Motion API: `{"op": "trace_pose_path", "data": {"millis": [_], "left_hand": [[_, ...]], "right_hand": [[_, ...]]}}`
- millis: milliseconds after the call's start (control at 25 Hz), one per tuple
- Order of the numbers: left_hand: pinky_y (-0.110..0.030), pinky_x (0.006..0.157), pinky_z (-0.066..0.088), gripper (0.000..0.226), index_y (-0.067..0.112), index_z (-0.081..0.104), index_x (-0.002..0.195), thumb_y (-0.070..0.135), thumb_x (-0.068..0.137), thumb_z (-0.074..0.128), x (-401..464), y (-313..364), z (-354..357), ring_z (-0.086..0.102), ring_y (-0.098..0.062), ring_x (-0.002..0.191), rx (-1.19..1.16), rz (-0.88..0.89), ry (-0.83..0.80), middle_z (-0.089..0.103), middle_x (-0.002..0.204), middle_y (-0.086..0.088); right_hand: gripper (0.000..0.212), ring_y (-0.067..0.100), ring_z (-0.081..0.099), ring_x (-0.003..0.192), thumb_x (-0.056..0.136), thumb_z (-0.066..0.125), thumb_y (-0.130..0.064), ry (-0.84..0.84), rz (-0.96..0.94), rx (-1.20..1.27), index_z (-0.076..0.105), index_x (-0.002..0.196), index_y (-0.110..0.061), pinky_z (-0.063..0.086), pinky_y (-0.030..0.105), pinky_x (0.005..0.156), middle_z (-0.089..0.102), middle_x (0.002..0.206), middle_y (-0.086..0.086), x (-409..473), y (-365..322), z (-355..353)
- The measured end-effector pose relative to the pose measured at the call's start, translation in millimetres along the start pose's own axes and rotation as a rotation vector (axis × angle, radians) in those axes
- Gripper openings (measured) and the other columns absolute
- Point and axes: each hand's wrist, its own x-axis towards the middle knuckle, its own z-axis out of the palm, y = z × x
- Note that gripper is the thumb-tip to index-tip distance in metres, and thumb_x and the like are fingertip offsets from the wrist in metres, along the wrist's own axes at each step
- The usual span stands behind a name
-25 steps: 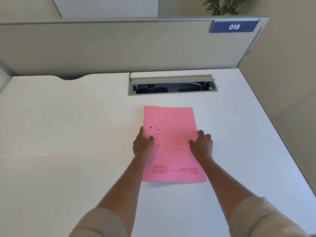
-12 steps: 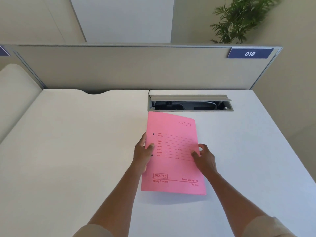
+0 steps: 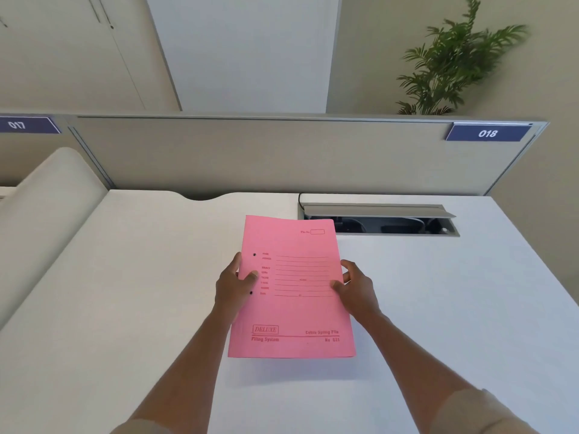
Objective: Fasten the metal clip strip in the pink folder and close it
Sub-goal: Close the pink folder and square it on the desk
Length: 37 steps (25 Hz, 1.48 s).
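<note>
- Pink folder [image 3: 294, 289] is held by both hands, closed, with its printed front cover facing up.
- The left hand [image 3: 233, 285] grasps the left edge of the folder: the thumb lies on top of the cover, between the two small dark holes near that edge, and the other fingers go under it.
- The right hand [image 3: 355, 289] grasps the right edge in the same way, thumb on the cover beside the printed lines, fingers curled around the edge.
- The folder is tilted: its far end is raised, and its near edge is low, close to the desk [image 3: 125, 308]. I cannot tell if this near edge touches the desk.
- The far right corner of the folder overlaps, in the view, the left end of the cable slot [image 3: 379, 220].
- On the cover there are a box with the word "DELUXE", some form lines and a small frame at the top right.
- The metal clip strip cannot be seen; the cover hides the inside.
- Both forearms come from the bottom of the view, with light sleeves [image 3: 482, 411] at the lower corners.
- The desk is white, and the cable slot at its back has a grey lid standing open.
- Behind the desk stands a grey partition [image 3: 250, 155] with a blue plate "018" [image 3: 487, 133] on the right and a plate "017" [image 3: 17, 124] on the left.
- A green plant [image 3: 454, 61] rises behind the partition on the right.
</note>
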Motion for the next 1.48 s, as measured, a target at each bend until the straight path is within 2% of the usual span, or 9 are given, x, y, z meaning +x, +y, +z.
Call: {"op": "trace_pose_path", "data": {"millis": [160,280,440,600,760,880,1160,1360,1480], "left_hand": [[-0.047,0.102,0.048,0.069,0.022,0.030,0.155,0.033,0.094,0.061,42.7,8.9,-31.5,0.059,-0.031,0.123,0.276,-0.014,0.062,0.050,0.149,-0.005],[-0.044,0.096,0.052,0.059,0.021,0.041,0.147,0.034,0.093,0.059,75.3,16.9,-46.2,0.066,-0.028,0.107,0.380,0.000,0.038,0.062,0.136,-0.004],[-0.035,0.079,0.052,0.047,0.016,0.050,0.133,0.033,0.090,0.060,118.0,20.9,-52.3,0.065,-0.023,0.090,0.472,-0.003,0.041,0.069,0.115,-0.003],[-0.031,0.067,0.046,0.028,0.016,0.051,0.109,0.031,0.088,0.062,155.2,17.3,-50.3,0.061,-0.022,0.083,0.564,-0.022,0.032,0.067,0.103,-0.004],[-0.036,0.077,0.052,0.047,0.014,0.048,0.129,0.033,0.088,0.062,181.3,4.8,-46.7,0.063,-0.030,0.099,0.573,-0.058,0.019,0.065,0.112,-0.008],[-0.039,0.086,0.054,0.072,0.016,0.030,0.152,0.036,0.090,0.061,191.6,2.6,-43.3,0.062,-0.032,0.111,0.565,-0.063,-0.027,0.058,0.129,-0.010],[-0.046,0.090,0.053,0.065,0.017,0.028,0.149,0.040,0.093,0.054,206.2,-2.7,-29.2,0.050,-0.033,0.121,0.761,-0.091,-0.003,0.043,0.129,-0.014],[-0.043,0.094,0.042,0.052,0.004,0.035,0.143,0.028,0.097,0.041,194.1,-5.9,-10.0,0.045,-0.032,0.119,1.047,0.140,0.153,0.045,0.135,-0.015],[-0.044,0.118,0.024,0.061,0.003,0.017,0.155,0.031,0.102,0.032,184.8,-14.7,6.7,0.025,-0.036,0.145,1.029,0.320,0.066,0.022,0.159,-0.019]], "right_hand": [[0.049,0.009,0.067,0.079,0.090,0.065,-0.018,-0.048,-0.069,-0.042,0.050,0.136,-0.024,0.056,0.030,0.066,0.063,0.089,-0.010,28.4,-34.4,23.8],[0.051,0.016,0.069,0.084,0.090,0.065,-0.015,-0.096,-0.090,-0.081,0.048,0.137,-0.022,0.058,0.033,0.072,0.064,0.087,-0.007,53.5,-53.6,34.1],[0.052,0.012,0.065,0.080,0.090,0.063,-0.012,-0.133,-0.126,-0.158,0.049,0.138,-0.021,0.049,0.023,0.064,0.062,0.083,-0.009,89.4,-70.3,45.0],[0.047,0.028,0.067,0.105,0.091,0.063,-0.010,-0.167,-0.110,-0.238,0.048,0.135,-0.016,0.057,0.039,0.086,0.068,0.114,0.007,121.8,-78.4,62.6],[0.044,0.030,0.065,0.109,0.092,0.064,-0.014,-0.189,-0.088,-0.342,0.047,0.132,-0.012,0.057,0.046,0.092,0.065,0.121,0.009,146.6,-78.8,80.4],[0.041,0.030,0.064,0.108,0.091,0.065,-0.016,-0.186,-0.084,-0.423,0.048,0.128,-0.010,0.057,0.043,0.089,0.064,0.120,0.009,156.1,-75.1,86.4],[0.039,0.029,0.062,0.108,0.094,0.061,-0.025,-0.117,-0.117,-0.534,0.047,0.127,-0.012,0.054,0.040,0.083,0.055,0.124,0.007,165.6,-72.4,98.0],[0.035,0.026,0.054,0.107,0.096,0.056,-0.029,0.067,-0.173,-0.625,0.051,0.125,-0.011,0.052,0.039,0.087,0.049,0.122,0.007,155.7,-64.5,110.9],[0.034,0.026,0.048,0.110,0.094,0.056,-0.030,0.171,-0.318,-0.661,0.052,0.123,-0.012,0.046,0.038,0.092,0.050,0.124,0.008,147.3,-65.1,120.2]]}}
